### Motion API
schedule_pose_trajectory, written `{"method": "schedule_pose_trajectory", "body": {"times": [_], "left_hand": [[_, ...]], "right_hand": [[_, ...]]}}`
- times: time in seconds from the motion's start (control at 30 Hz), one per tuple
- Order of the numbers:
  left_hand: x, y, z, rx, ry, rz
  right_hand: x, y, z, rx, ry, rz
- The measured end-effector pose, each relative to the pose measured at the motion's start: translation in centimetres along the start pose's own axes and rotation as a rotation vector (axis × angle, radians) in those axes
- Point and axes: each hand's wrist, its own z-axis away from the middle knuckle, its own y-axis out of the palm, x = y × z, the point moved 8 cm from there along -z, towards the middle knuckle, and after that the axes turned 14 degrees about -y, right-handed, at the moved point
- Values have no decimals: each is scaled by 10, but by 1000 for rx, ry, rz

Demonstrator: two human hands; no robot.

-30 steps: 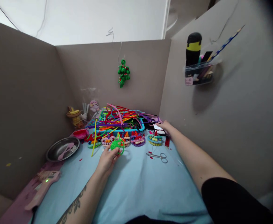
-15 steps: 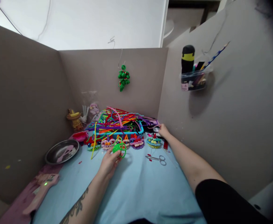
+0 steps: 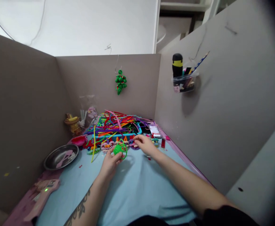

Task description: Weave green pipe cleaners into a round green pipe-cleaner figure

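Observation:
My left hand point(image 3: 110, 161) pinches a bright green coiled pipe-cleaner piece point(image 3: 117, 149), with a loose green loop standing out on its right side. My right hand point(image 3: 145, 143) hovers to the right of it, fingertips drawn together; whatever they hold, if anything, is too small to make out. Behind the hands is a row of colourful pipe-cleaner figures point(image 3: 107, 146), and the right hand partly covers the purple one point(image 3: 133, 145). Small scissors lie mostly hidden under the right wrist.
A blue tray point(image 3: 104, 136) heaped with pipe cleaners point(image 3: 118, 121) stands at the back. A metal bowl point(image 3: 49, 160) and a pink device point(image 3: 42, 199) are on the left. A phone point(image 3: 155, 130) lies back right. A pen holder point(image 3: 183, 84) hangs on the right panel.
My right hand has come back from the phone at the back right to beside the green piece. My left hand keeps its hold. The view has turned slightly right.

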Motion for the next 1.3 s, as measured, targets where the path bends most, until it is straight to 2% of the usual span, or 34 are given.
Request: {"method": "schedule_pose_trajectory", "body": {"times": [0.17, 0.33, 0.5, 0.73, 0.93, 1.1, 1.3], "left_hand": [[0, 12, 7, 169, -39, -97], [6, 20, 12, 277, -86, -147], [9, 26, 15, 370, -120, -168], [10, 34, 22, 462, -148, -189], [8, 31, 23, 459, -155, -159], [9, 30, 21, 434, -150, -176], [10, 20, 12, 322, -116, -216]], "right_hand": [[10, 28, 11, -33, -72, 25], [5, 24, 18, -66, -99, -39], [11, 31, 21, 7, -161, -80], [2, 35, 25, -6, -180, -64], [-13, 31, 26, -51, -106, 38], [-26, 23, 29, -132, 32, -4], [-27, 11, 30, -210, 69, -30]]}}
